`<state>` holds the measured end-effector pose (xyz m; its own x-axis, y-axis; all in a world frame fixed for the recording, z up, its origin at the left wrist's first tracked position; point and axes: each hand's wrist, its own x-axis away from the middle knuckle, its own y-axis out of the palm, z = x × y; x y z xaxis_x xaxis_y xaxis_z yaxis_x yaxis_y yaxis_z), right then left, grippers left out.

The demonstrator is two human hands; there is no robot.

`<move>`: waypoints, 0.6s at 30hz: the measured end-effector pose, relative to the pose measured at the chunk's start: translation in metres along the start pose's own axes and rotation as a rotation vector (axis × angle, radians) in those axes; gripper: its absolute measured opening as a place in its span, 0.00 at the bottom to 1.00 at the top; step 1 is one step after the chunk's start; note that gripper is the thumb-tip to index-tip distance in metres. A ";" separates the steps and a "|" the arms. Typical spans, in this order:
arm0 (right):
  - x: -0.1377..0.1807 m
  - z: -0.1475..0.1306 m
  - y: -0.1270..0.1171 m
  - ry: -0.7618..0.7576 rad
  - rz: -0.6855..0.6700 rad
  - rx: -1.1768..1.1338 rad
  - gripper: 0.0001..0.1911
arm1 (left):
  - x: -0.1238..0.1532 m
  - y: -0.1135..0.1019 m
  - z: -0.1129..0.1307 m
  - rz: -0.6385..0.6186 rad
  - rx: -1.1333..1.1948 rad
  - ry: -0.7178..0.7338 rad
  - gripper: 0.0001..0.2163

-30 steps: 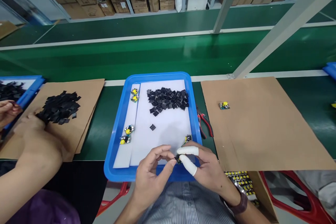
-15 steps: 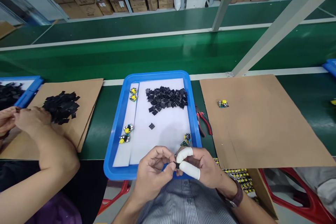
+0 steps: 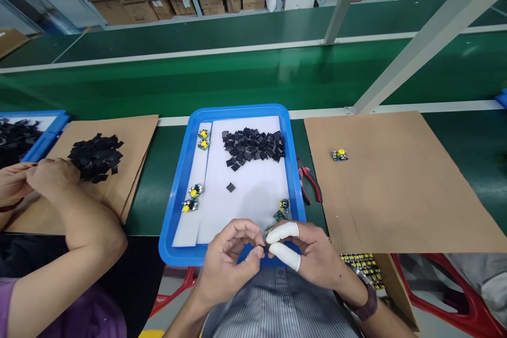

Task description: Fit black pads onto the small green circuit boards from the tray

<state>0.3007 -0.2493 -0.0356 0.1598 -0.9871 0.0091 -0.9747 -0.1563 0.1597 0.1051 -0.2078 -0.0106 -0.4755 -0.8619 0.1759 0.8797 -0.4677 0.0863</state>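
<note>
Barely visible dark piece (image 3: 265,248) between hands (image 3: 232,264)

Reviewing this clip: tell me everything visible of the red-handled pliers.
The pliers have red-and-black handles, spread apart, and a dark, metal-looking head pointing to the far side. They lie on the green tabletop between the blue tray and brown cardboard sheet. Nothing holds them; contact with the tray is unclear.

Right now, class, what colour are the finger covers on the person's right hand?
White; the finger covers show best in the head view.
</note>
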 end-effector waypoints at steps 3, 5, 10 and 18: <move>0.001 -0.003 0.003 -0.037 0.055 0.091 0.07 | 0.002 0.001 -0.001 -0.005 0.009 0.006 0.04; 0.003 -0.004 0.006 -0.074 0.096 0.162 0.05 | 0.005 0.003 -0.003 0.019 -0.043 0.043 0.04; 0.008 0.002 0.013 -0.186 0.185 0.329 0.09 | 0.012 0.010 -0.011 0.125 -0.232 0.210 0.10; 0.005 0.013 0.012 -0.084 0.164 0.178 0.09 | 0.004 0.001 -0.015 0.131 -0.139 0.042 0.11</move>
<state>0.2874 -0.2571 -0.0466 -0.0086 -0.9980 -0.0632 -0.9999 0.0095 -0.0135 0.1041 -0.2152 -0.0245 -0.3598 -0.9232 0.1353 0.9258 -0.3713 -0.0715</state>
